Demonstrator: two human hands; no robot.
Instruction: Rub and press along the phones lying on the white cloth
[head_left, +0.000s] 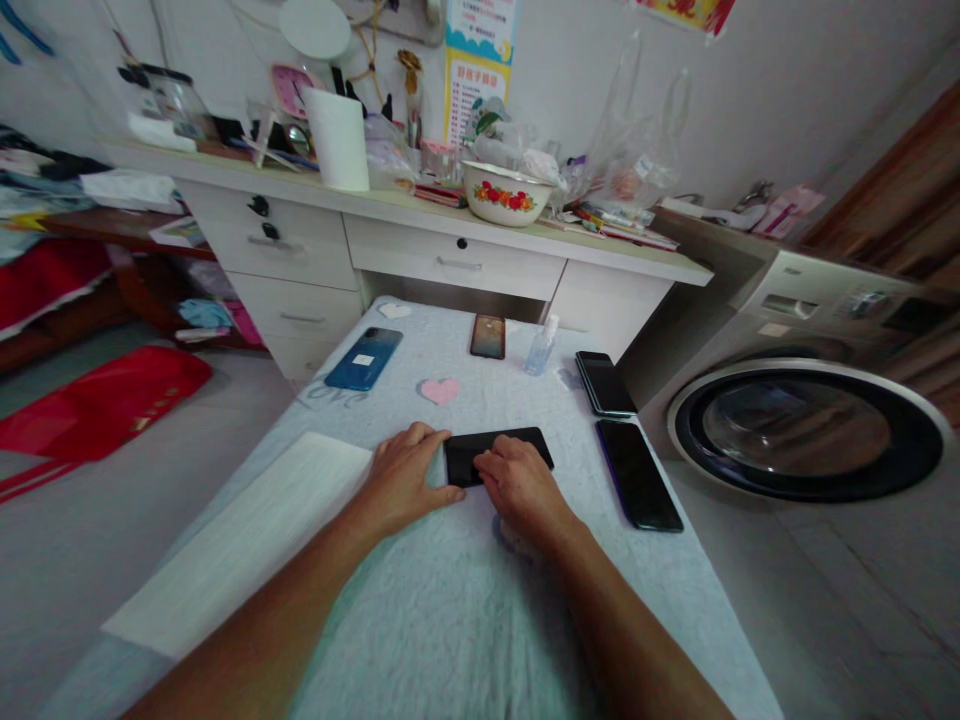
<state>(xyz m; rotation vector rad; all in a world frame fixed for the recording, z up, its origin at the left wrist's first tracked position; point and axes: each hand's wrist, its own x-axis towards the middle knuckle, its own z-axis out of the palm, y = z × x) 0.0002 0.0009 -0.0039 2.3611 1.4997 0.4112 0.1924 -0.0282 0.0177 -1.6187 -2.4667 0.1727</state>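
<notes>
A black smartphone lies face up and crosswise on the cloth-covered table. My left hand grips its left end, thumb at the near corner and fingers at the far one. Over the middle of the screen, my right hand rests with its fingers bunched in a pinch. Whatever those fingers may hold is hidden. To the right are a dark phone with a purple edge and, behind it, another dark phone. A pale folded paper sheet lies beside my left forearm.
Farther back on the table are a blue phone, a brown phone or case and a clear spray bottle. Behind stands a white desk bearing a floral bowl and a paper roll. A washing machine stands right.
</notes>
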